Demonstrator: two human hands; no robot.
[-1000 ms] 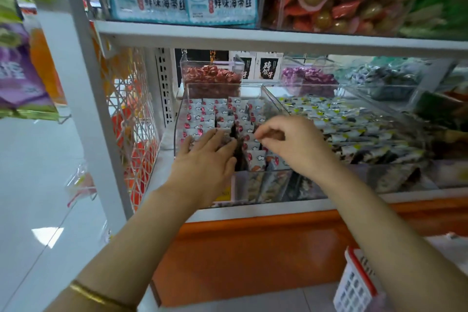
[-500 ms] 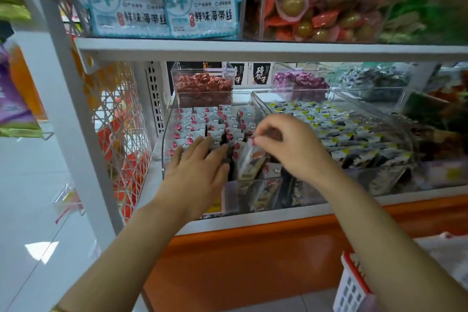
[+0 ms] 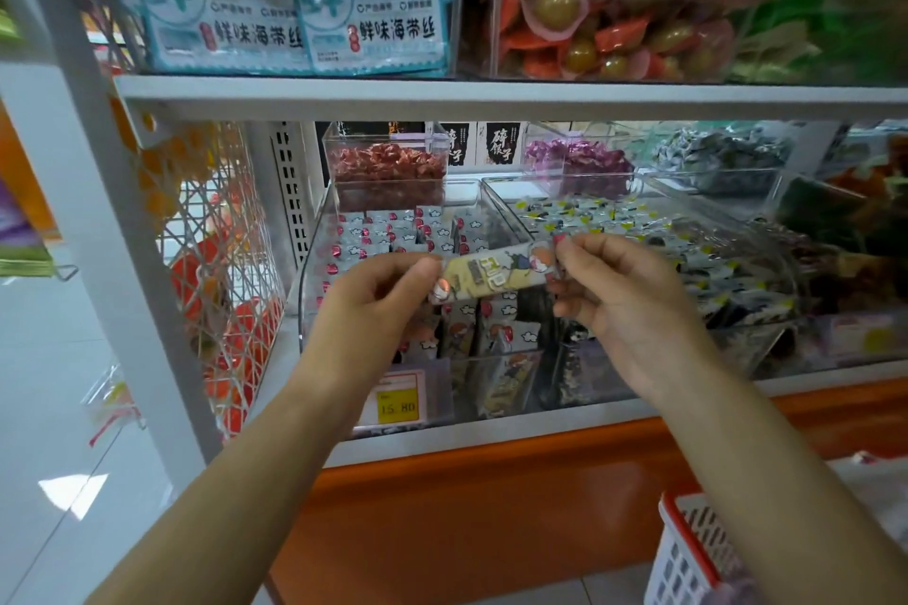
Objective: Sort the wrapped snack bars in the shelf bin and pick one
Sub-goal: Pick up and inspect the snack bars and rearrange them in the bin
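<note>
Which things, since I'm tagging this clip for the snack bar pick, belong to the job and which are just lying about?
Job: snack bar, pinched at its ends by left hand and right hand; clear bin; wrapped bars inside it.
Lying about: red sweets; purple sweets; seaweed packs; price tag; basket.

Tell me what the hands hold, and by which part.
Both hands hold one wrapped snack bar: left hand pinches its left end, right hand its right end.
</note>
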